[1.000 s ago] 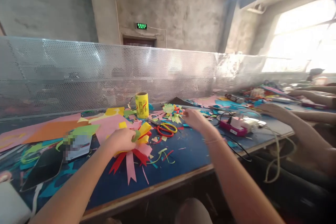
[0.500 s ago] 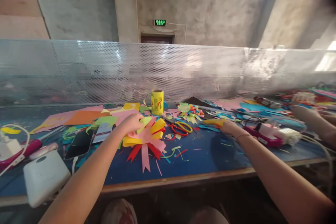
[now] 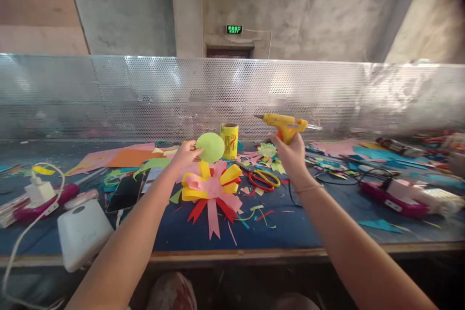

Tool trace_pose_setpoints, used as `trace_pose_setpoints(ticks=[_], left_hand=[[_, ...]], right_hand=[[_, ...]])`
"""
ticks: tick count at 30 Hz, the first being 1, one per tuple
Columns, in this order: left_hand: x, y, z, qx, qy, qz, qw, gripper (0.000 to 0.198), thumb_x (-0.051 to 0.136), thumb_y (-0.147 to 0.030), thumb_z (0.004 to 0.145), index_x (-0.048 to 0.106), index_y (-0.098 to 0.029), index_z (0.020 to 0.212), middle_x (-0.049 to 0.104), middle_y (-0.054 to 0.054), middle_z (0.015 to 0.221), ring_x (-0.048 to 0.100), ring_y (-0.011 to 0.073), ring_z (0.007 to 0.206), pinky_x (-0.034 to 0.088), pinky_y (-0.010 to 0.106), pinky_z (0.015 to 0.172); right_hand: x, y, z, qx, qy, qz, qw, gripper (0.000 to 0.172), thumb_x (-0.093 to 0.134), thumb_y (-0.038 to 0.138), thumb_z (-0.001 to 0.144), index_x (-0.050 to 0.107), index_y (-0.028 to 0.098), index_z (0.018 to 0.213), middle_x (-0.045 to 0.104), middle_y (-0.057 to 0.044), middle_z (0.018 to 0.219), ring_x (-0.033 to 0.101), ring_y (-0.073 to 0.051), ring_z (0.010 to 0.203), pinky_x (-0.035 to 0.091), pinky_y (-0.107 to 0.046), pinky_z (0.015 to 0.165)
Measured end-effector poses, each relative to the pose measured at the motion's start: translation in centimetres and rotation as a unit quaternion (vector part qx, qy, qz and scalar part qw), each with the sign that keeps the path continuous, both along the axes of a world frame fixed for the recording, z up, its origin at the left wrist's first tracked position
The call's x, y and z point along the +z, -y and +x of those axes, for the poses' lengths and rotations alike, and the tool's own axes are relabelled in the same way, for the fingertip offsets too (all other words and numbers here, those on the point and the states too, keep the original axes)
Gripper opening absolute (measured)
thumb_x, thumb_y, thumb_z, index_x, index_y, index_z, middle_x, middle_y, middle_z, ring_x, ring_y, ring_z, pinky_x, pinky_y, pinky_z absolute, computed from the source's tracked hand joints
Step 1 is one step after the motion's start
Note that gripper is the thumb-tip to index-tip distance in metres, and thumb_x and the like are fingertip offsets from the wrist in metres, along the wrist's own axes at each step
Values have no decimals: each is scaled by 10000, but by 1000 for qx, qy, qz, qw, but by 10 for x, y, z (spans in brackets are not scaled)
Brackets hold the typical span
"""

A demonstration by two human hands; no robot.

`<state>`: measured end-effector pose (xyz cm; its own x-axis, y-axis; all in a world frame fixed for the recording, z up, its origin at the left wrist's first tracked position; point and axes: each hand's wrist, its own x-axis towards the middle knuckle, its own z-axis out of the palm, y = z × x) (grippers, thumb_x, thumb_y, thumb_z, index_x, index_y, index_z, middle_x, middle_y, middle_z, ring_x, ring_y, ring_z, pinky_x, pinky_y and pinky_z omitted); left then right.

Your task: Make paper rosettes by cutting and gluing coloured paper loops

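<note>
Pinched at its left edge, a light green paper circle [image 3: 210, 147] is held up by my left hand [image 3: 186, 152]. My right hand [image 3: 292, 152] grips a yellow hot glue gun [image 3: 285, 122] by its handle, raised above the table with the nozzle pointing left. Below the circle lies a paper flower [image 3: 213, 188] of pink, yellow and red loops and tails, with a pink centre. Red-and-yellow scissors [image 3: 263, 179] rest to the flower's right. A yellow tape roll [image 3: 229, 141] stands upright behind it.
A white power bank [image 3: 84, 233] and a dark phone [image 3: 126, 193] lie at left. Magenta power strips [image 3: 394, 201] sit at both sides. Another paper rosette [image 3: 268, 151] lies behind the scissors. A perforated metal screen [image 3: 145, 99] closes the table's back, with paper scraps along it.
My right hand has lifted the glue gun from the table and brought it leftward. My left hand has raised the green circle off the flower. The other person's hands at right have left view.
</note>
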<state>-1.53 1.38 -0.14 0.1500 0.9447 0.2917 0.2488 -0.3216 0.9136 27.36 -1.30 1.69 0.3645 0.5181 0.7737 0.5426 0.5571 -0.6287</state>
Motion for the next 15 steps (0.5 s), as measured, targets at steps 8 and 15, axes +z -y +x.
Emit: trace_pose_setpoints(ticks=[8,15], left_hand=[[-25,-17,-14,83,-215,19,973,71,560,-204,637,581,-137,622,537,-6,510,547,143,533,424,241,516],[-28,-19,-15,47,-254,138,956,110,552,-220,660,622,-136,673,618,12,631,561,138,615,412,233,584]], right_hand=[[-58,-20,-58,-64,159,-150,974,305,550,471,696,496,182,776,578,-43,684,552,-190,659,393,-287,563],[-74,-23,-51,-118,314,-183,924,307,449,461,794,479,161,852,625,-108,771,596,-229,716,378,-290,560]])
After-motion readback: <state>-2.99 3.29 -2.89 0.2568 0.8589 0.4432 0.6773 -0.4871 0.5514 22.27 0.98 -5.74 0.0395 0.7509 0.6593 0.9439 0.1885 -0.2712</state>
